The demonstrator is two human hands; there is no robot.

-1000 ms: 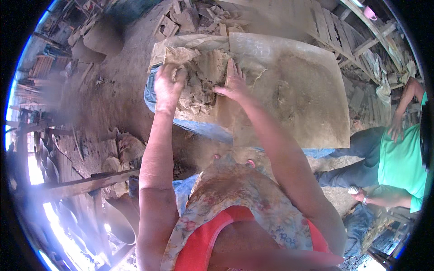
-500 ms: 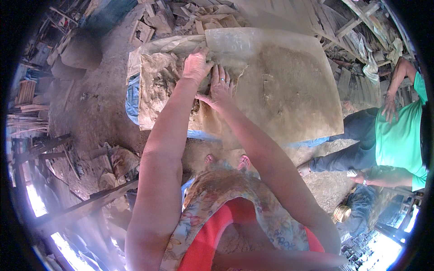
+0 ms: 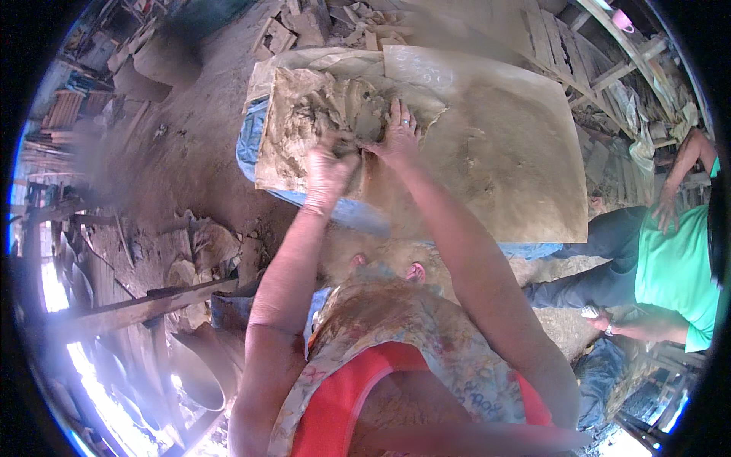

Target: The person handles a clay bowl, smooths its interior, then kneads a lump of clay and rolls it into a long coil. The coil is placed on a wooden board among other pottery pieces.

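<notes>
A lump of wet grey-brown clay (image 3: 367, 120) lies on a clay-smeared sheet (image 3: 293, 126) at the left end of the work table. My left hand (image 3: 331, 169) is closed at the near side of the lump, its fingers curled under and partly blurred. What they grip, if anything, is hidden. Along the lump's right side lies my right hand (image 3: 396, 139), fingers stretched forward and a ring on one of them. Its thumb reaches left toward my left hand.
A wide, dusty board (image 3: 510, 152) covers the table's right part. Blue plastic sheeting (image 3: 251, 141) hangs from its edges. At the right stands a person in a green shirt (image 3: 674, 266), close to the table. Scrap pieces (image 3: 308, 27) lie beyond it; a wooden beam (image 3: 152, 305) crosses the left.
My left hand has drawn back from the far side of the clay to its near edge, uncovering the lump. My right hand stays beside it. The whole view has shifted slightly.
</notes>
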